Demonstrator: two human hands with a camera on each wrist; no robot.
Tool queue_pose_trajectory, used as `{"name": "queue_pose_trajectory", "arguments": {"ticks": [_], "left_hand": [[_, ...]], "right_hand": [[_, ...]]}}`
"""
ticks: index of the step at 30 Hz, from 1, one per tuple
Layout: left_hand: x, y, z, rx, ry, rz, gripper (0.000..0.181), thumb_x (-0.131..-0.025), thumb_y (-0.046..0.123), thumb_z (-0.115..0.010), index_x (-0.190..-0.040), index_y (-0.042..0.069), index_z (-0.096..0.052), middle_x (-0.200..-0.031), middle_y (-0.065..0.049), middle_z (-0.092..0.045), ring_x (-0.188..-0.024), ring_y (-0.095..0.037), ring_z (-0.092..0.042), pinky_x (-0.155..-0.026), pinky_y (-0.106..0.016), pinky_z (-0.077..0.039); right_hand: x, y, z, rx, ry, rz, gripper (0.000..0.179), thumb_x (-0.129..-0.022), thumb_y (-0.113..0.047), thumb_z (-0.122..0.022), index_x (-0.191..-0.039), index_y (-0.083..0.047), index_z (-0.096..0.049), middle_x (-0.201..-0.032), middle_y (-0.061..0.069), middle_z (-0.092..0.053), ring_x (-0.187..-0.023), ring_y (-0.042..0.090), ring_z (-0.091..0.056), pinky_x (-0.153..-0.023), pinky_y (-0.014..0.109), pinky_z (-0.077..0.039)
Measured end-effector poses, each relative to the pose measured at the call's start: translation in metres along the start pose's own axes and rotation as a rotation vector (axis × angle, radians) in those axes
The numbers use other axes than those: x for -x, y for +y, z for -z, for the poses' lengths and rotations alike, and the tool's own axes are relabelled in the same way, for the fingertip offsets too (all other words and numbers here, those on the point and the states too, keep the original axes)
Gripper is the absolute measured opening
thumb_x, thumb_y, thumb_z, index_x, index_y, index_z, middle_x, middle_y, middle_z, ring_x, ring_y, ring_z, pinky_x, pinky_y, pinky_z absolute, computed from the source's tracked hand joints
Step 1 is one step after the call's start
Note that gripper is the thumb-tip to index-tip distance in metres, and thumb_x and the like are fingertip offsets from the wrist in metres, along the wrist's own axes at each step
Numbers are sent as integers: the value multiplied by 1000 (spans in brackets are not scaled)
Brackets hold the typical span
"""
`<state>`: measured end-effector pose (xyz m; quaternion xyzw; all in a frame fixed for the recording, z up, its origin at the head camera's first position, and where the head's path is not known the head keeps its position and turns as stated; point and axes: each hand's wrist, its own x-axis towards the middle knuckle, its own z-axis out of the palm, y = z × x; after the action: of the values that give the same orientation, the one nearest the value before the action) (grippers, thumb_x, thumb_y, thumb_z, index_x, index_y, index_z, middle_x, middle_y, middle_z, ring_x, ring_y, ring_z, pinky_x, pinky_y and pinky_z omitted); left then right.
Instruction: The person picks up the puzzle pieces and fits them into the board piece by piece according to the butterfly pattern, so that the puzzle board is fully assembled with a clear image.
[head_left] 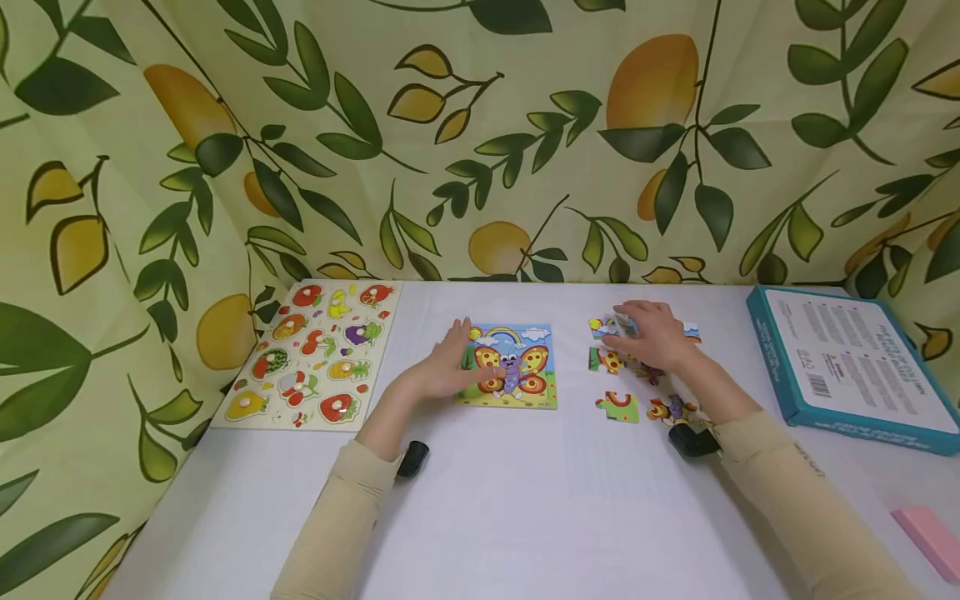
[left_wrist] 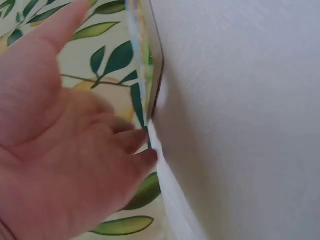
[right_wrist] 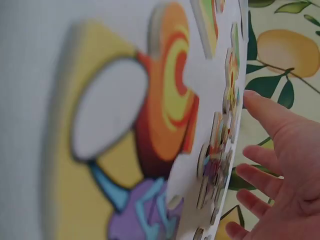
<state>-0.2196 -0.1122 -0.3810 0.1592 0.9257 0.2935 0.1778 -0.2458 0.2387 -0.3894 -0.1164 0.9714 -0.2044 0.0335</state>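
A square butterfly puzzle picture [head_left: 517, 387] lies in the middle of the white table. My left hand [head_left: 442, 367] rests along its left side, fingers extended and thumb over the picture. In the left wrist view, fingertips are right at the board's edge [left_wrist: 156, 75]. To the right, my right hand [head_left: 651, 337] reaches palm down over loose puzzle pieces, partly hiding several. A green piece with an orange curl [head_left: 621, 407] lies nearer me, beside a butterfly-face piece [head_left: 673, 408]. The right wrist view shows spread fingers close over the pieces, with a large purple-and-orange piece [right_wrist: 165, 115] in front.
A fruit peg board [head_left: 311, 358] lies at the left. On the right is a blue-edged box [head_left: 862, 358] with a printed white face, and a pink block [head_left: 930, 537] sits near the right front. A leaf-and-fruit patterned curtain [head_left: 480, 167] hangs behind the table.
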Motion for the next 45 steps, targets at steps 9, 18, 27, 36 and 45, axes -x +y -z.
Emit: {"name": "queue_pose_trajectory", "arguments": {"ticks": [9,18,27,36,45], "left_hand": [[11,-17,-2,-2,-102,-47,105,-88,45,-67,-155,2,2,-162,-13,7,-148,-24,6,-119,-41,-6],[10,-22,-3,-30,-98,-89,102,-87,42,-70,-155,0,-6,-162,-14,4,-149,-26,5,-119,-41,-6],[10,-21,-5,-61,-77,-85,100,-87,40,-71,-155,0,-9,-162,-15,2,-149,-27,4,-119,-40,-7],[12,-19,-6,-58,-57,-59,99,-87,41,-72,-155,-1,-12,-162,-15,0,-149,-28,1,-119,-42,-8],[9,-22,-5,-77,-68,-67,100,-88,42,-71,-155,0,-11,-162,-15,-1,-149,-29,0,-119,-43,-8]], "right_hand": [[-5,9,2,-31,-79,43,62,-93,-37,-66,-140,-1,-48,-147,30,-32,-131,55,-21,-97,73,-22],[-11,10,2,-108,-14,28,59,-88,-32,-73,-129,1,-48,-132,26,-48,-122,46,-34,-98,64,-28],[-17,-23,-2,-347,126,-29,28,-97,-25,-63,-115,-5,-57,-100,17,-71,-90,31,-64,-77,40,-45],[-47,-99,-37,-804,-71,-205,39,-92,-27,-70,-120,-2,-58,-94,8,-70,-78,15,-67,-77,27,-55],[-67,-134,-69,-856,-118,-177,31,-91,-19,-71,-113,1,-62,-88,8,-66,-68,10,-66,-69,23,-56]]}}
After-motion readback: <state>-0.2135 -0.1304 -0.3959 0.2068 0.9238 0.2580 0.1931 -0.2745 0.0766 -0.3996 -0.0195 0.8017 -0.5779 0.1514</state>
